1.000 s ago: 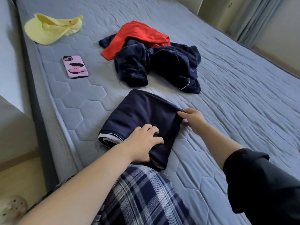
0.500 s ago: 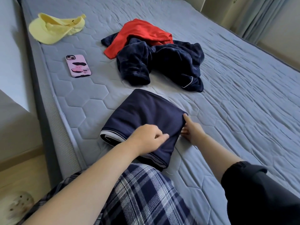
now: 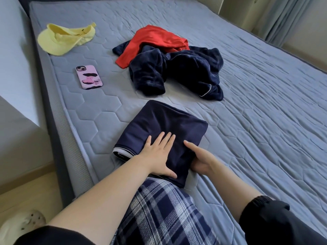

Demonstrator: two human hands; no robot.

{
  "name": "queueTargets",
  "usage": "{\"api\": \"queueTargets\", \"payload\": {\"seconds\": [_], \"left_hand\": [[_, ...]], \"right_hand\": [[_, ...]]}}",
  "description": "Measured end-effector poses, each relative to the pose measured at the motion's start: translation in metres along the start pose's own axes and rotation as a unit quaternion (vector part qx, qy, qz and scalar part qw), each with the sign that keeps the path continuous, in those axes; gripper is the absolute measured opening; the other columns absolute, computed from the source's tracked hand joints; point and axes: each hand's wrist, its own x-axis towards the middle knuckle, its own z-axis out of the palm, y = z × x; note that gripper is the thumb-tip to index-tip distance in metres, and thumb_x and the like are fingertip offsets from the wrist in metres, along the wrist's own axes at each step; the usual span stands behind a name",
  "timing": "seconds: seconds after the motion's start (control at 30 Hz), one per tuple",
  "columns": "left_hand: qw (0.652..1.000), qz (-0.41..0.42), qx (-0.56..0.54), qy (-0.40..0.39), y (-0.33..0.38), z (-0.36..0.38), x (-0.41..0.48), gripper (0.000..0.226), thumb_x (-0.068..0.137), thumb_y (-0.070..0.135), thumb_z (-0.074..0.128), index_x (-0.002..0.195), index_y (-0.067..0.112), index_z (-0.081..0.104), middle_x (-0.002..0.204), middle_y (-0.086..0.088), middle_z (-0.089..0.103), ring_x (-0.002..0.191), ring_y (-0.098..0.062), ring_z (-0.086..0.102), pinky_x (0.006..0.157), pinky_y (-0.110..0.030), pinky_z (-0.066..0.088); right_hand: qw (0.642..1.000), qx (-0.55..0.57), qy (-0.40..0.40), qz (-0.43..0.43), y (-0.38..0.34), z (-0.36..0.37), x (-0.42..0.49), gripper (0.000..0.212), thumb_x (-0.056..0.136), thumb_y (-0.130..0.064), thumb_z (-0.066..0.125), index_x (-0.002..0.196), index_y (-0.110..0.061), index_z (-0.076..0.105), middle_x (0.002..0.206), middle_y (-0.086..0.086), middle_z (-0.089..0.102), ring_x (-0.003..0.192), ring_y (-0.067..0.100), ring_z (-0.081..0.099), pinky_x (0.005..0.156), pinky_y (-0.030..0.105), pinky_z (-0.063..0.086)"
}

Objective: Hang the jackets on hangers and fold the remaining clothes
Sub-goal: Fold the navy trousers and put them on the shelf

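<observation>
Navy folded garment (image 3: pixel 164 124) – red top (image 3: pixel 152 41), yellow visor (image 3: pixel 62 39), grey mattress (image 3: pixel 247 103).

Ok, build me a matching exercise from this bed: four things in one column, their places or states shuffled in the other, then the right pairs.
1. yellow visor
2. phone
3. red garment
4. folded navy garment

A. pressed flat under the left hand
B. draped over the crumpled navy pile
C. by the far left edge of the mattress
D. face down in a pink case

Pairs: 1-C, 2-D, 3-B, 4-A
</observation>
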Motion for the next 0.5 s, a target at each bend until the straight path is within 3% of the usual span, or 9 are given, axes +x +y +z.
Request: {"api": "queueTargets", "payload": {"seconds": [0.1, 0.3, 0.5], "left_hand": [[0.999, -0.016, -0.035, 0.019, 0.0, -0.006, -0.006, 0.136, 0.064, 0.077, 0.062, 0.144, 0.017, -0.029, 0.157, 0.001, -0.024, 0.144, -0.017, -0.021, 0.115, -0.052, -0.003], [0.981, -0.073, -0.132, 0.123, 0.004, -0.036, -0.023, 0.132, 0.065, 0.068, 0.068, 0.144, 0.027, -0.029, 0.158, 0.002, -0.021, 0.145, -0.017, -0.016, 0.116, -0.05, 0.0], [0.947, -0.147, -0.203, 0.199, 0.023, -0.091, -0.049, 0.123, 0.068, 0.067, 0.065, 0.146, 0.031, -0.023, 0.158, 0.002, -0.019, 0.146, -0.017, -0.011, 0.116, -0.051, 0.002]], "right_hand": [[0.999, 0.027, 0.012, -0.021, -0.003, 0.014, -0.007, 0.031, 0.087, -0.025, 0.066, 0.114, -0.011, 0.067, 0.112, 0.008, 0.071, 0.1, 0.021, 0.068, 0.087, 0.037, 0.051], [0.996, -0.002, 0.065, -0.061, -0.042, 0.061, -0.036, 0.021, 0.086, -0.022, 0.067, 0.101, -0.007, 0.07, 0.093, 0.01, 0.074, 0.085, 0.023, 0.07, 0.077, 0.036, 0.055], [0.984, -0.078, 0.114, -0.11, -0.089, 0.122, -0.072, 0.047, 0.081, -0.03, 0.071, 0.121, -0.009, 0.06, 0.116, 0.013, 0.065, 0.107, 0.032, 0.061, 0.098, 0.046, 0.048]]}}
